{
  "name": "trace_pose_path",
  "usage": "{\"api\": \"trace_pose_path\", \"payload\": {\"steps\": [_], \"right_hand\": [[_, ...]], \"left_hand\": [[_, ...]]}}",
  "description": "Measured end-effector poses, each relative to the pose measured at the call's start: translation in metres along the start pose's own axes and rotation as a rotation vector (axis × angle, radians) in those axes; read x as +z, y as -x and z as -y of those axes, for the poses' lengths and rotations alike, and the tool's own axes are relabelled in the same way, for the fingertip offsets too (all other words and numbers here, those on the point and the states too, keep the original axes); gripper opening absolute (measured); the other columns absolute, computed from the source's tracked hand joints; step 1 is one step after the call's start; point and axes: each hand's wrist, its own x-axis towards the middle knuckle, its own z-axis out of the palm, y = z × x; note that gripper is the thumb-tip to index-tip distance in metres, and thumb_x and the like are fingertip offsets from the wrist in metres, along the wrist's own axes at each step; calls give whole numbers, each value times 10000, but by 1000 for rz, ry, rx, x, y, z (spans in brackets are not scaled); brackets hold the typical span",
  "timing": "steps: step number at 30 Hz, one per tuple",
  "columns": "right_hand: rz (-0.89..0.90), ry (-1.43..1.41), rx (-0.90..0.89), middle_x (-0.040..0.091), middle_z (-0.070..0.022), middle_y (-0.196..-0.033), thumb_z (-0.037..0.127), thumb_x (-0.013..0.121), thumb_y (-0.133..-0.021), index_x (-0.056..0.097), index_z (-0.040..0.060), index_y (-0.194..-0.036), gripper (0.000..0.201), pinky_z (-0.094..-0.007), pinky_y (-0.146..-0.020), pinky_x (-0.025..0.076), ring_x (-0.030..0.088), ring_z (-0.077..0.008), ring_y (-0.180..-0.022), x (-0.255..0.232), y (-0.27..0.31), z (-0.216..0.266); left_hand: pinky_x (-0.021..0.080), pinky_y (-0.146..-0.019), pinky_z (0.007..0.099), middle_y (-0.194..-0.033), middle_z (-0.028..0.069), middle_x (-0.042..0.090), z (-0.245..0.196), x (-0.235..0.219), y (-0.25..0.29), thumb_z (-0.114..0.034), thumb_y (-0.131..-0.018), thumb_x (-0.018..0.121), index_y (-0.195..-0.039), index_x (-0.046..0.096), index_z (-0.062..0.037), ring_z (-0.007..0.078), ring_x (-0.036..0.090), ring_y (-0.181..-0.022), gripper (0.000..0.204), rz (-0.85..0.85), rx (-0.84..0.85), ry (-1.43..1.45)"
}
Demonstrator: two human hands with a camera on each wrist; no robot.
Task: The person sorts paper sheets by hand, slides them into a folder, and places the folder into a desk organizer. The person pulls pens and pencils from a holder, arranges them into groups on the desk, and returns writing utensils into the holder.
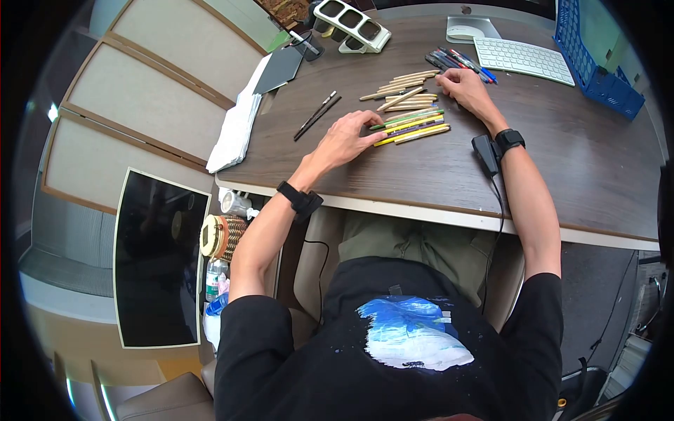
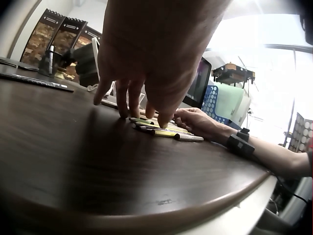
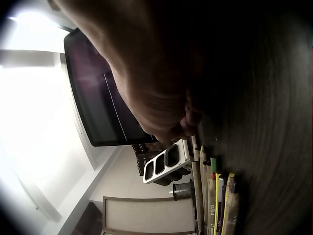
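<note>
Wooden and coloured pencils (image 1: pixel 411 121) lie side by side in a loose row on the dark desk (image 1: pixel 337 168). The left hand (image 1: pixel 344 139) is over their left ends, fingers spread downward, with thumb and fingertips at the green and yellow ones. In the left wrist view, the left hand (image 2: pixel 146 63) has its fingertips down beside the pencils (image 2: pixel 166 131). At the row's upper right is the right hand (image 1: pixel 463 90), fingers loosely bent near the end of a wooden pencil. The right wrist view shows the right hand (image 3: pixel 146 88) in shadow beyond the pencil ends (image 3: pixel 215 196); contact is unclear.
Pens (image 1: pixel 460 62) lie in a pile behind the right hand. Two dark pencils (image 1: pixel 316 118) lie left of the left hand. Farther back are a keyboard (image 1: pixel 525 59), a blue basket (image 1: pixel 604 88), a white holder (image 1: pixel 361 29) and a pen cup (image 1: pixel 309 49). Papers (image 1: pixel 235 133) line the left edge.
</note>
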Motion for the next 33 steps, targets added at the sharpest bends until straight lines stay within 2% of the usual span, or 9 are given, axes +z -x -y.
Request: {"api": "trace_pose_path", "payload": {"steps": [3,10,12,19,21,27,29,30,33], "right_hand": [[13,10,3,679,0,-710,345,672,-998,775,32,-932,336,-300,-586,438,570,-89,-625,0,-1,0],[10,24,17,691,-7,-725,340,669,-999,782,33,-942,332,-301,-612,451,581,-93,-645,-1,0,2],[14,22,16,694,-8,-731,341,669,-998,783,33,-945,333,-300,-611,452,582,-93,-646,-1,0,1],[18,19,17,683,-11,-727,340,675,-993,781,25,-952,335,-304,-602,453,579,-96,-644,0,-2,-1],[14,20,20,680,-12,-725,342,678,-993,780,23,-951,337,-305,-601,453,576,-96,-642,-1,-2,-1],[38,20,41,726,-31,-797,370,712,-980,802,32,-1010,351,-312,-661,490,622,-111,-711,-1,-1,1],[126,-26,-104,752,-56,-871,373,771,-949,818,40,-1058,354,-325,-752,513,654,-135,-807,3,-1,-2],[126,-25,-104,752,-56,-871,373,771,-949,818,40,-1058,354,-325,-752,513,654,-135,-807,3,0,3],[383,-63,-97,748,-62,-931,357,841,-897,829,47,-1064,352,-335,-825,512,650,-154,-899,1,8,21]], "left_hand": [[536,-1000,456,-1204,132,726,1,-3,3,-369,-951,806,-1235,678,-61,310,674,-1168,438,29,27,79],[559,-965,432,-1167,143,744,2,-6,1,-320,-884,878,-1250,654,-52,309,707,-1115,506,28,45,113],[567,-945,414,-1123,156,750,-1,-9,-2,-262,-871,881,-1263,638,-42,302,720,-1076,511,100,-46,158],[560,-939,408,-1038,124,707,-5,-16,-17,-209,-877,821,-1296,643,-47,257,678,-1010,483,259,-84,144],[555,-934,408,-1072,143,711,-5,-13,-19,-224,-875,785,-1256,661,-32,275,681,-1035,444,306,-86,-17],[554,-941,434,-1109,182,717,-5,-8,-16,-238,-868,770,-1214,681,-23,327,689,-1057,417,229,-23,-98],[554,-942,439,-1112,185,716,-5,-6,-13,-235,-869,769,-1213,682,-25,332,689,-1062,412,207,-15,-107],[553,-944,443,-1115,187,716,-4,-5,-13,-232,-870,769,-1211,683,-27,336,688,-1066,408,182,-8,-116],[553,-945,449,-1120,191,716,-2,-3,-12,-221,-879,769,-1225,672,-30,343,691,-1071,407,159,-11,-111]]}}
